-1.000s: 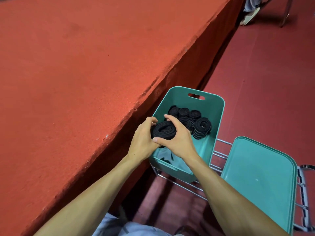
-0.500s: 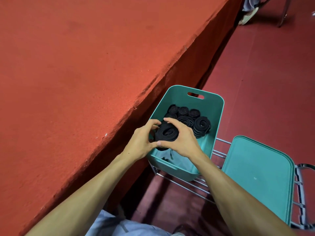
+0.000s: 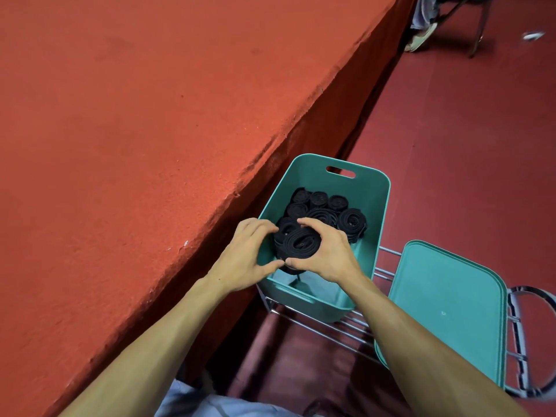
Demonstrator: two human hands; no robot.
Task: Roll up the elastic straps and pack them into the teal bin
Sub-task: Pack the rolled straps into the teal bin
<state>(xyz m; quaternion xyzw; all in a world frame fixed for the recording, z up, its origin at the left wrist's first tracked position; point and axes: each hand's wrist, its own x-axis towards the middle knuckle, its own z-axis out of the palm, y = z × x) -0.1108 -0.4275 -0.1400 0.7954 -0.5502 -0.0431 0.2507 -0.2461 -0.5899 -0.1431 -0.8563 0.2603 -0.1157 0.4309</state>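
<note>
Both hands are closing on one rolled black elastic strap point(image 3: 301, 243), holding it over the near-left part of the teal plastic bin point(image 3: 380, 206). The left hand point(image 3: 245, 255) is cupping the coil's left side with curled fingers. The right hand point(image 3: 326, 251) is arching over its far edge and wrapping the right side, and the two thumbs are meeting at the near edge. So the grip is full, with the roll pinned between both palms.

The coil is facing upward, squeezed into an oval whose long axis is running from near-left to far-right. Beyond it, the packed black rolls point(image 3: 328, 206) are standing close together in the far part of the bin, just touching one another. The bare bin floor is showing only on the near side, below the hands. That is likely the relation that matters: the free slot is lying straight down and slightly toward the person, so the coil is probably going down against the nearest row.

Neither hand is nearer; they are sharing the roll evenly.

The bin is sitting on a chrome wire rack point(image 3: 331, 326) beside the red felt-covered desk point(image 3: 120, 145) — a flat teal plastic lid point(image 3: 445, 299) is resting to the right.
</note>
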